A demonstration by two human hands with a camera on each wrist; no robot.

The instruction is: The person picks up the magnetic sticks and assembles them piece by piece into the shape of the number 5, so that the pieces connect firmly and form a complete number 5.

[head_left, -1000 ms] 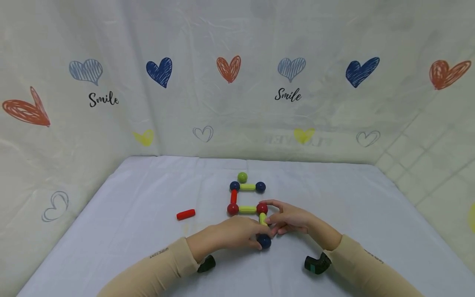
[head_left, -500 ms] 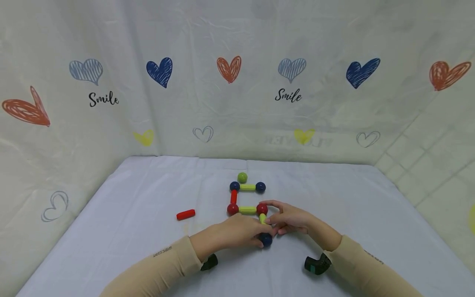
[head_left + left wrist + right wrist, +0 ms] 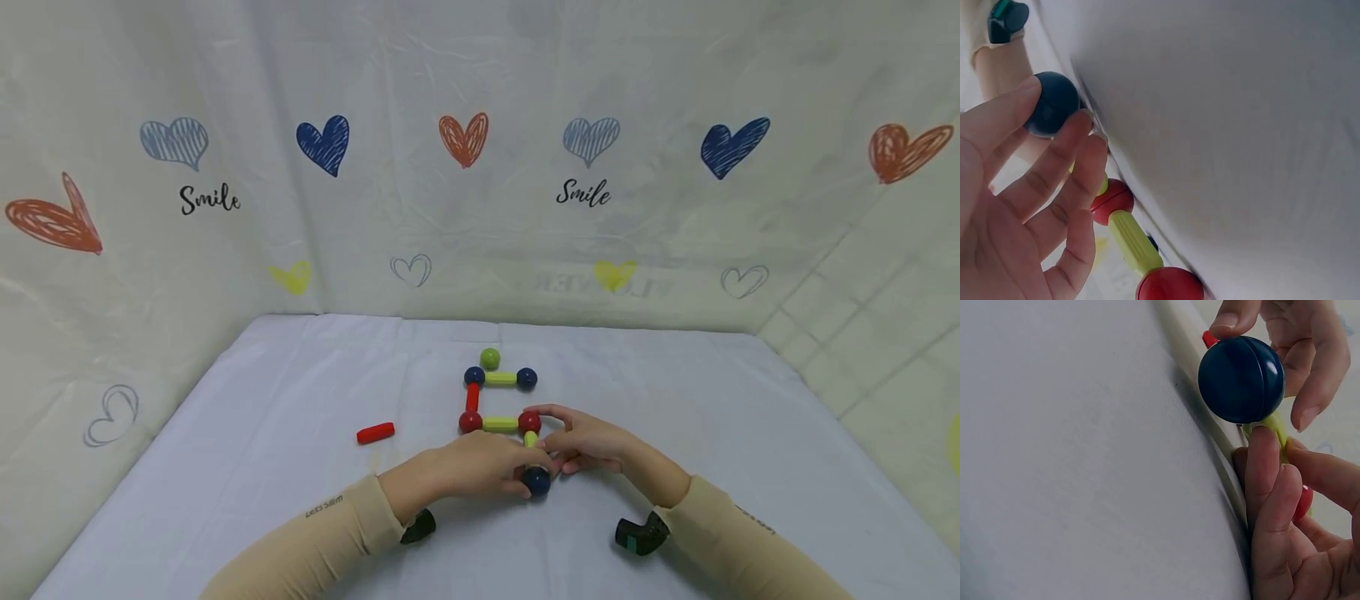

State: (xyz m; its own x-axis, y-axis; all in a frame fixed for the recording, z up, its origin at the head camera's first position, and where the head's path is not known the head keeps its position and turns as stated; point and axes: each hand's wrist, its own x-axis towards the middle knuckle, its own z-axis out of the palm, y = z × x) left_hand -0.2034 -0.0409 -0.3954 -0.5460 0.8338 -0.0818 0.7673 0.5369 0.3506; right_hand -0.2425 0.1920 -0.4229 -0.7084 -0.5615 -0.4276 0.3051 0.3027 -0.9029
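My left hand [image 3: 480,467] pinches a dark blue ball [image 3: 536,481] between thumb and fingers. In the right wrist view the blue ball [image 3: 1241,378] sits right at the end of a yellow-green rod [image 3: 1277,432]. The far end of this rod [image 3: 531,437] meets a red ball [image 3: 529,422]. My right hand [image 3: 591,439] pinches the rod from the right, its index finger reaching to the red ball. In the left wrist view the blue ball [image 3: 1054,103] shows between thumb and fingertips; the left hand partly covers the rod there.
The chain continues through a yellow-green rod [image 3: 500,424], a second red ball [image 3: 470,422], a red rod [image 3: 472,397] and two blue balls joined by another rod [image 3: 500,378]. A green ball [image 3: 490,358] lies behind. One red rod [image 3: 375,433] lies loose on the left.
My left hand has shifted the blue ball slightly forward, up against the rod's near end. The right hand and the rest of the chain have stayed put.
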